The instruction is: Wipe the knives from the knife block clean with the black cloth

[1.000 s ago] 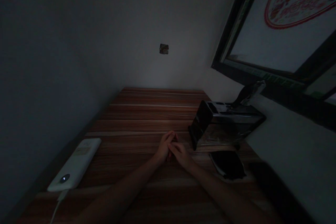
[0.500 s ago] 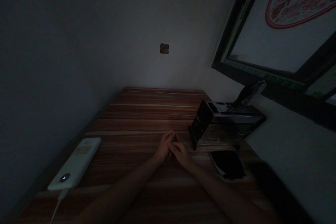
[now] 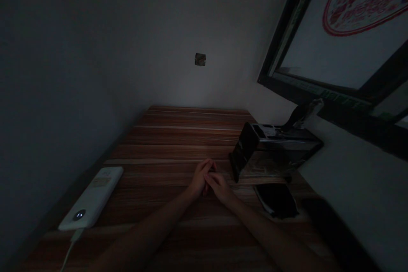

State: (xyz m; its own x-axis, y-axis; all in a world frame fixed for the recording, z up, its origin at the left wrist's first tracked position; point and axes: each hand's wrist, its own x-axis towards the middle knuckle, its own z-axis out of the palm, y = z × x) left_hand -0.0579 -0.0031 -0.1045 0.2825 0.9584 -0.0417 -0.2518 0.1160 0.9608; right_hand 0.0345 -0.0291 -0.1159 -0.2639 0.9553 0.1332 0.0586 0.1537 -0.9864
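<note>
Both hands rest together on the wood-grain table, in dim light. My left hand is closed against my right hand, their fingers meeting and overlapping. No object shows in either one; the inner fingers are partly hidden. Right of them stands a dark, shiny box with slots on top, from which a dark, broad-ended piece sticks up. A flat black item with a pale edge lies in front of that box, beside my right forearm.
A white power bank with a round display lies at the left edge, a white cable plugged into it. A long dark shape is at the lower right. Walls border the table, with a dark-framed window at right.
</note>
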